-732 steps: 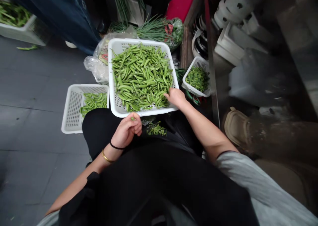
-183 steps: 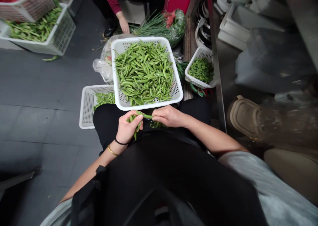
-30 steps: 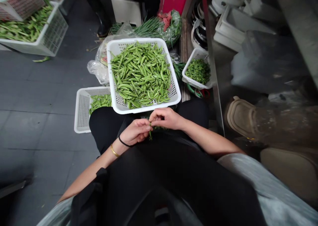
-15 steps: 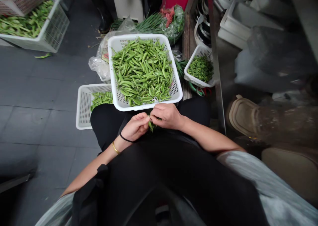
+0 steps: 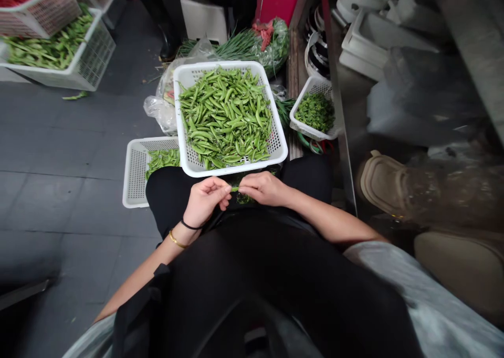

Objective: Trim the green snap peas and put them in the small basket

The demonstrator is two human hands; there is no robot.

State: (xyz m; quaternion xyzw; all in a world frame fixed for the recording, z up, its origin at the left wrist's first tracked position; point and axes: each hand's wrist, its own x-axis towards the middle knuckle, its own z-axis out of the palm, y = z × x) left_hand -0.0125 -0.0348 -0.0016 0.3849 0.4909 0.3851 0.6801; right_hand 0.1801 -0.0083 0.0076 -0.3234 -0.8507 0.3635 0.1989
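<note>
Between my two hands a green pea pod [image 5: 235, 189] is stretched sideways, low in front of my lap. My left hand [image 5: 208, 196] pinches its left end between thumb and forefinger, the other fingers curled. At its right end, my right hand [image 5: 263, 188] is closed with thumb and fingers together. Just beyond my hands, a white perforated basket [image 5: 232, 172] rests at my knees, heaped with pea pods [image 5: 228, 114]. Below my right hand some dark green bits show, partly hidden by it.
A smaller white basket [image 5: 134, 177] with pods stands on the floor at left. At right is a basket of chopped greens [image 5: 316, 111] beside a metal edge [image 5: 343, 132]. Stacked vegetable crates [image 5: 92, 53] stand upper left. Behind lie spring onions [image 5: 238, 44] and a plastic bag [image 5: 163, 114].
My hands have drawn slightly apart, the left one moving left and turning. The pod now lies level between them instead of hanging down. The camera view has shifted a little.
</note>
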